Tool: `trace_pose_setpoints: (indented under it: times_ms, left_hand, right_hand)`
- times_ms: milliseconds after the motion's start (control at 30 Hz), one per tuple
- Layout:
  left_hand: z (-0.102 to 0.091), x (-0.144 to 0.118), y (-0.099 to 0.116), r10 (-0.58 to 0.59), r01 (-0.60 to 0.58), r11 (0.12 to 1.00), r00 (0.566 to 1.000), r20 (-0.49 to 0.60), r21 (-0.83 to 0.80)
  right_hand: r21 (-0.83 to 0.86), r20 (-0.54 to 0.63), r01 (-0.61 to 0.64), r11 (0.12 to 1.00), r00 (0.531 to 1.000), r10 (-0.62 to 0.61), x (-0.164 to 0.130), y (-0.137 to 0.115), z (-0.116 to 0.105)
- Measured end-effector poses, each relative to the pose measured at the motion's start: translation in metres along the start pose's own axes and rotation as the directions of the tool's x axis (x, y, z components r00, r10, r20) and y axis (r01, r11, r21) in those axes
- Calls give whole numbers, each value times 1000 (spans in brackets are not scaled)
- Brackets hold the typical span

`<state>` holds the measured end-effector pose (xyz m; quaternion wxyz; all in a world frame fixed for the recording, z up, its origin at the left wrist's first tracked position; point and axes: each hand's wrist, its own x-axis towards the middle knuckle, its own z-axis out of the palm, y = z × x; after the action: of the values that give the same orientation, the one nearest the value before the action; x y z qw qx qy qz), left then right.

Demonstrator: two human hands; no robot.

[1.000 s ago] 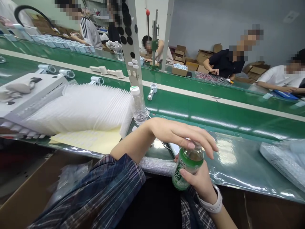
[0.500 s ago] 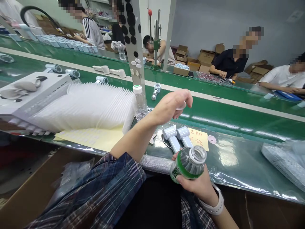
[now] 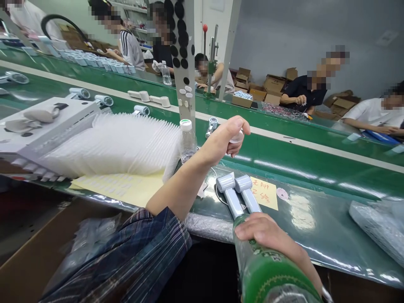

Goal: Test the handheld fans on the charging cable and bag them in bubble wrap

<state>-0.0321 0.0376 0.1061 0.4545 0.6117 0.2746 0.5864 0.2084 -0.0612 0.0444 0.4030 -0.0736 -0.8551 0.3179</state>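
A green-labelled bottle (image 3: 268,269) is gripped by the right hand (image 3: 268,235), fingers closed around it, and it is tilted close to the camera at the bottom edge of the view. A small white cap (image 3: 236,136) is pinched in the closed fingers of the left hand (image 3: 225,139), raised above the green belt (image 3: 299,155). Two white handheld devices (image 3: 238,193) lie just beside a yellow note (image 3: 265,194).

Green-labelled clear plastic bottle (image 3: 268,269), uncapped, tipped with its mouth end toward the camera and its base pointing away, gripped around the body by the right hand (image 3: 271,240). Its small pale cap (image 3: 236,136) is pinched in the fingers of the left hand (image 3: 225,139), raised well apart from the bottle, up and to the left of the right hand.
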Motion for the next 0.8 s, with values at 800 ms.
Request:
trace_pose_setpoints:
  times_ms: [800]
  left_hand:
    - [-2, -3, -1, -10, 5, 999, 993, 118, 41]
  right_hand:
    - [-684, -169, 64, 727, 955, -243, 35, -69, -60]
